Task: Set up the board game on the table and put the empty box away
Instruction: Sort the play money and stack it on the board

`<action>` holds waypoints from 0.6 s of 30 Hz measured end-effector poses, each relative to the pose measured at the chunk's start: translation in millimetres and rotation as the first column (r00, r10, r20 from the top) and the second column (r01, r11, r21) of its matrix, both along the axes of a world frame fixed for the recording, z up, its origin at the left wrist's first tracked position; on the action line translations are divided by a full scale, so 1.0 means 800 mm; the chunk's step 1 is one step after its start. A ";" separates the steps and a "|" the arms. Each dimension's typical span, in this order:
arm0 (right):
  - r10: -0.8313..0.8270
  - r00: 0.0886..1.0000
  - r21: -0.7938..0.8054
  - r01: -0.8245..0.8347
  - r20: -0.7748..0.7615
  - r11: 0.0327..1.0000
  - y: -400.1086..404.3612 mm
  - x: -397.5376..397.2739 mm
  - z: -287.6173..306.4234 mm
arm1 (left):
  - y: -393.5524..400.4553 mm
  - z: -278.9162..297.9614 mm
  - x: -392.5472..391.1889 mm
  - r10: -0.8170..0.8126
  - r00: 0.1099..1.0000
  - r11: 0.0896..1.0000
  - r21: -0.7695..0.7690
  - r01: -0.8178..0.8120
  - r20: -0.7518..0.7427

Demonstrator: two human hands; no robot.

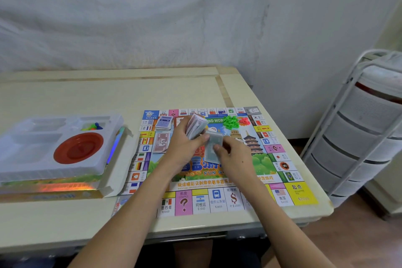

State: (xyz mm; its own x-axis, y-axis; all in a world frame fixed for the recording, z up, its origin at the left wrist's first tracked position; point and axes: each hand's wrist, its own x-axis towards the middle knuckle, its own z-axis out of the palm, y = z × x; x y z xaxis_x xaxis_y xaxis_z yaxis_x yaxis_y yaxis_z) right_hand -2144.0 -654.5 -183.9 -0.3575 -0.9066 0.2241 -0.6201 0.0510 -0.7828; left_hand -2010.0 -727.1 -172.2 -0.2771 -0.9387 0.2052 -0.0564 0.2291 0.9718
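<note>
The board [217, 180] lies flat on the table [65, 220], its near right corner at the table's edge, so a knock from a forearm could skew it or push it off. Above its middle, the right hand [235, 156] pinches a few pale notes [212, 148] between thumb and fingertips, while the left hand [185, 143] curls its fingers round a thick wad of play money [196, 126]. That wad looks loose; if the grip slackens, bills may fan out across the piles already set down: the 10 notes [161, 142], the card deck [164, 122], the green houses [231, 121] and red pieces [244, 121] beyond. At far left, the tray [32, 159] on the box [54, 191] holds a red disc [78, 148] and small pawns [93, 126], so the box is not yet empty.
</note>
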 end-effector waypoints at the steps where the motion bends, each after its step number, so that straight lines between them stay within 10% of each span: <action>1: 0.009 1.000 0.001 -0.009 -0.005 1.000 -0.002 0.001 0.003 | -0.004 0.003 0.002 0.002 1.000 1.000 -0.012 -0.002 0.012; 18: -0.039 0.970 0.143 0.005 0.239 0.990 -0.075 -0.003 0.013 | -0.085 0.019 -0.005 0.138 0.933 0.988 0.015 -0.151 0.331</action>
State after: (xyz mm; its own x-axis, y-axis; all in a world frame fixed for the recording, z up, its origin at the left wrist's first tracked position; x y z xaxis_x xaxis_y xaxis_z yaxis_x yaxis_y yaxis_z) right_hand -2146.3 -714.8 -173.5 -0.4056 -0.9140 -0.0001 -0.4118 0.1828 -0.8928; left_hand -2014.4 -795.0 -157.1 -0.1835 -0.9791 0.0879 -0.4037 0.1566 0.9014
